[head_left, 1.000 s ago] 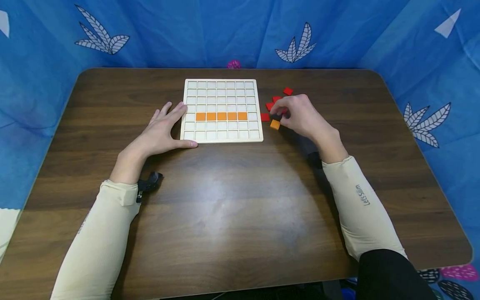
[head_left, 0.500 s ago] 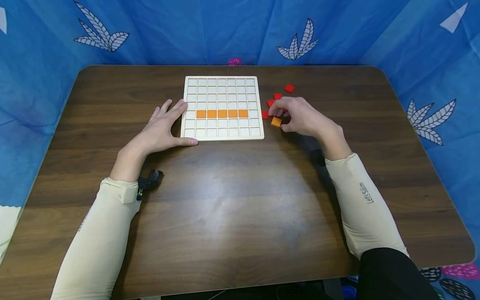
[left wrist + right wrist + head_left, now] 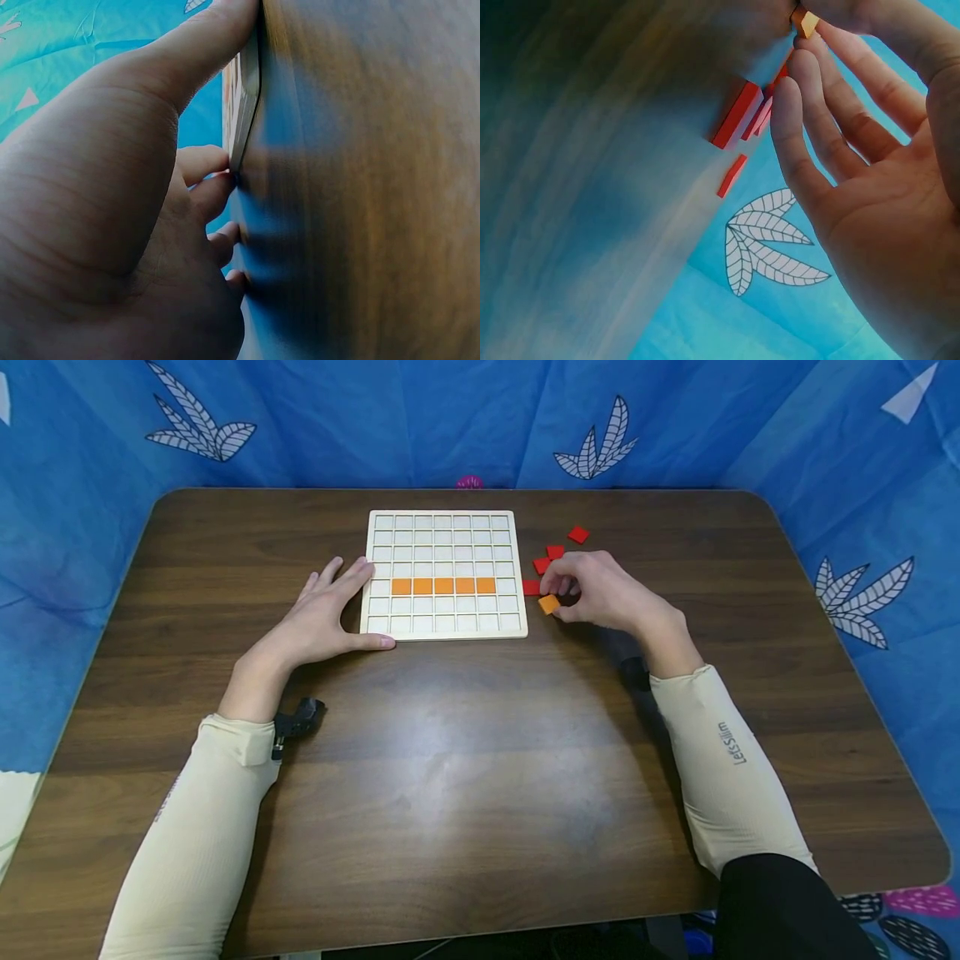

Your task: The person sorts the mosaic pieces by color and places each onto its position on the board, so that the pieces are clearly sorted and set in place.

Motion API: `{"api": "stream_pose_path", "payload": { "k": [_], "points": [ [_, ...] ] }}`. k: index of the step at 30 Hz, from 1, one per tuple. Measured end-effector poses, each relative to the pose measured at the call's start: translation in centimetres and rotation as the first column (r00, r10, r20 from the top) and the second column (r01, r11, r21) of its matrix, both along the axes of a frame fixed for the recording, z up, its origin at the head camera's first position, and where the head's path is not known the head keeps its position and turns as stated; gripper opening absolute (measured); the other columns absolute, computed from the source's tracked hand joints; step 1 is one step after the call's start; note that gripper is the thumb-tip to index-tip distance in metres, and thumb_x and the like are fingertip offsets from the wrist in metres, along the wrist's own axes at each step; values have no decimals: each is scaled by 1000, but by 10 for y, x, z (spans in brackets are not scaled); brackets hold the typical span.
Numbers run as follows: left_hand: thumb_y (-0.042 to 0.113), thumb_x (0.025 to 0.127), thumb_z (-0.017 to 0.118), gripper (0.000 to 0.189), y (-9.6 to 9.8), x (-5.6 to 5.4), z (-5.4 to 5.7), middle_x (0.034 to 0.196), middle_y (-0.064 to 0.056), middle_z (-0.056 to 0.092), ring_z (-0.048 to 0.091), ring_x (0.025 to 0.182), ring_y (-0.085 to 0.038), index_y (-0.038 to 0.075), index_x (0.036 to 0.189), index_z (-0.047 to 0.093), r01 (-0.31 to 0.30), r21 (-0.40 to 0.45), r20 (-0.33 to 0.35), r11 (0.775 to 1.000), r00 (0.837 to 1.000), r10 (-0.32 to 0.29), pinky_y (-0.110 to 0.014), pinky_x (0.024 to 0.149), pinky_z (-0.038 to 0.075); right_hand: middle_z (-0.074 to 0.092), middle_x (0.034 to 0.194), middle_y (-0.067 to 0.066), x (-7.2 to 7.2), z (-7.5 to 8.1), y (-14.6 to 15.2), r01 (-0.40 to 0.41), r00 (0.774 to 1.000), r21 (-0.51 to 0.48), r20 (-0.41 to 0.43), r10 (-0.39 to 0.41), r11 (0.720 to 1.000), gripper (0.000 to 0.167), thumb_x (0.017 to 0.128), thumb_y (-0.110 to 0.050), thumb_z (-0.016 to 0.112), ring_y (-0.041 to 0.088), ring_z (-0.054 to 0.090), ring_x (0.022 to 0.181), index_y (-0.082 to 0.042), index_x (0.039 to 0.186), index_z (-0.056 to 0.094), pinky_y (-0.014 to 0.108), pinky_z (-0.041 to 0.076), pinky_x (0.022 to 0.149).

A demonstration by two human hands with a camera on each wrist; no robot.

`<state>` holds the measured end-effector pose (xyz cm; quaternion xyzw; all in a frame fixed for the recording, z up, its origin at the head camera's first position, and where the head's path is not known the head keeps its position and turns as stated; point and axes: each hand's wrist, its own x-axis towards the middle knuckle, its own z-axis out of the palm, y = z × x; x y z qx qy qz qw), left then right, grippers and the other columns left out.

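A pale grid board (image 3: 445, 537) lies on the table, with a row of several orange tiles (image 3: 444, 586) set in its cells. My left hand (image 3: 315, 614) rests at its left side, fingers spread, thumb along the near left corner. In the left wrist view the fingertips meet the board's edge (image 3: 244, 124). Right of the board, my right hand (image 3: 603, 593) pinches a loose orange tile (image 3: 549, 604) between thumb and index finger. The right wrist view shows this tile (image 3: 807, 22) near the thumb, the other fingers extended.
Several red tiles (image 3: 555, 552) lie right of the board, one (image 3: 531, 587) close to its edge, others partly behind the right hand. The brown wooden table (image 3: 450, 760) reaches back to a blue curtain (image 3: 337, 427) with leaf prints.
The loose orange tile has turned and shifted slightly left with the right hand's fingers on it. The left hand and the board hold their places; the head view tilted slightly.
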<state>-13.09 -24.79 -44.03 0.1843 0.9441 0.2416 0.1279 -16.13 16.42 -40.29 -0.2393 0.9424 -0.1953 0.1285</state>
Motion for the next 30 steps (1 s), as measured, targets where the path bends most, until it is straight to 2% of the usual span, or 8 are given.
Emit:
{"api": "stream_pose_path", "payload": {
  "k": [8, 15, 24, 30],
  "points": [
    [58, 86, 83, 117, 0, 0, 0, 179, -6, 9, -6, 165, -36, 15, 171, 15, -1, 6, -3, 1000, 1000, 1, -55, 133, -5, 71, 107, 9, -3, 1, 1, 7, 999, 17, -48, -6, 1000, 22, 90, -10, 81, 27, 60, 98, -8, 111, 73, 39, 56, 90],
    [58, 85, 83, 118, 0, 0, -1, 179, -6, 9, -6, 165, -37, 13, 171, 15, 3, 10, -8, 1000, 1000, -3, -56, 133, -5, 72, 106, 9, -4, 1, -3, 2, 994, -6, -109, -3, 1000, 25, 91, -17, 82, 26, 62, 97, -7, 112, 75, 39, 56, 91],
    [58, 85, 83, 118, -2, -2, -1, 179, -5, 9, -6, 165, -36, 15, 171, 15, 0, 13, -9, 1000, 1000, 0, -57, 132, -6, 69, 108, 10, -14, 6, -26, 22, 991, -46, -132, -28, 999, 26, 92, -17, 82, 28, 59, 100, -7, 116, 76, 38, 54, 90],
    [59, 85, 83, 117, -1, 0, -3, 179, -4, 9, -7, 165, -36, 15, 171, 16, 6, 19, -13, 1000, 1000, -5, -58, 132, -6, 69, 107, 10, -21, 2, -43, 22, 989, -36, -143, -27, 999, 30, 91, -20, 85, 26, 59, 98, -7, 117, 78, 35, 54, 86]
  ]
}}
